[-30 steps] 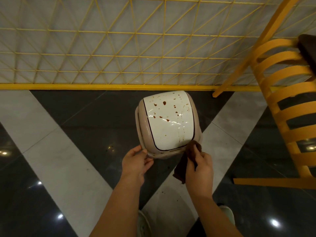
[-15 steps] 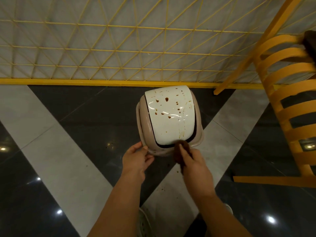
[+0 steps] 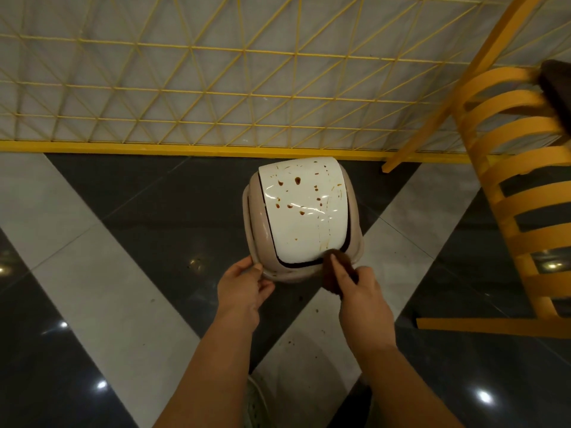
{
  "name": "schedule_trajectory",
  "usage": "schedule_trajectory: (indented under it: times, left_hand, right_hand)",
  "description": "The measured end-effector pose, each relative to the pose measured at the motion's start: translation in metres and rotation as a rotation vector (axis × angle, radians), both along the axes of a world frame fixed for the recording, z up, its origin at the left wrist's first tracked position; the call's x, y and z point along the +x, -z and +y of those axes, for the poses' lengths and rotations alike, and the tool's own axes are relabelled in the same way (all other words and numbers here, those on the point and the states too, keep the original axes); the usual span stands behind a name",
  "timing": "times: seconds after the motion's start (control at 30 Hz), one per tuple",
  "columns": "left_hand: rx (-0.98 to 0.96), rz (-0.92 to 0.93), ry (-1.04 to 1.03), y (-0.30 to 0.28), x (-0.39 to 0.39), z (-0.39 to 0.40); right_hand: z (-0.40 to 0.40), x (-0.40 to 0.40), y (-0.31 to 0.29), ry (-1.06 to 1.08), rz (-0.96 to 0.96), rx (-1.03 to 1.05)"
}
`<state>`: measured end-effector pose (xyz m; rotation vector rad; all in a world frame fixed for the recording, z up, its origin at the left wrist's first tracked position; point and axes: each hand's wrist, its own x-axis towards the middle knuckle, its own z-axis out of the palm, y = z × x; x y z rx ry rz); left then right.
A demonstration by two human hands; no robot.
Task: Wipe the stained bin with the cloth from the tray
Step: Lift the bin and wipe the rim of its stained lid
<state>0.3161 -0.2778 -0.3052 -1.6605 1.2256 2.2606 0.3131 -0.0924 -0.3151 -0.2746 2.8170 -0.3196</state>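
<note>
The bin (image 3: 302,217) stands on the floor in front of me, beige with a white swing lid dotted with brown stains. My left hand (image 3: 242,288) grips the bin's near left rim. My right hand (image 3: 360,291) holds a dark brown cloth (image 3: 335,273) and presses it with the fingers against the lid's near right corner. Part of the cloth is hidden under my fingers. The tray is not in view.
A yellow wire mesh fence (image 3: 216,88) with a yellow base bar runs behind the bin. A yellow slatted chair (image 3: 519,186) stands at the right with something dark (image 3: 556,91) on it. The floor has dark and pale tiles with small crumbs near my right arm.
My right hand moved the cloth left along the lid's near edge, and the cloth is now bunched up. My left hand stays on the rim.
</note>
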Motion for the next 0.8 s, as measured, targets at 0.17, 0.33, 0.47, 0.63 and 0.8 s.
schedule_trajectory:
  times: [0.17, 0.33, 0.47, 0.63, 0.8]
  left_hand:
    - [0.008, 0.017, -0.041, -0.001, 0.000, 0.005]
    - [-0.009, 0.014, -0.014, 0.003, 0.002, 0.000]
    - [0.004, 0.001, -0.007, 0.005, -0.002, 0.000]
    - [0.011, 0.019, -0.012, 0.004, -0.002, 0.006]
    - [0.006, -0.001, -0.007, 0.007, 0.007, -0.008]
  right_hand:
    - [-0.051, 0.018, -0.004, 0.040, -0.137, -0.098]
    - [-0.036, 0.021, 0.001, -0.124, -0.066, -0.092]
    - [0.003, 0.002, -0.002, 0.009, -0.045, 0.009]
    - [-0.053, 0.027, -0.002, 0.032, -0.164, -0.142]
    - [-0.040, 0.032, 0.007, -0.118, -0.101, -0.128]
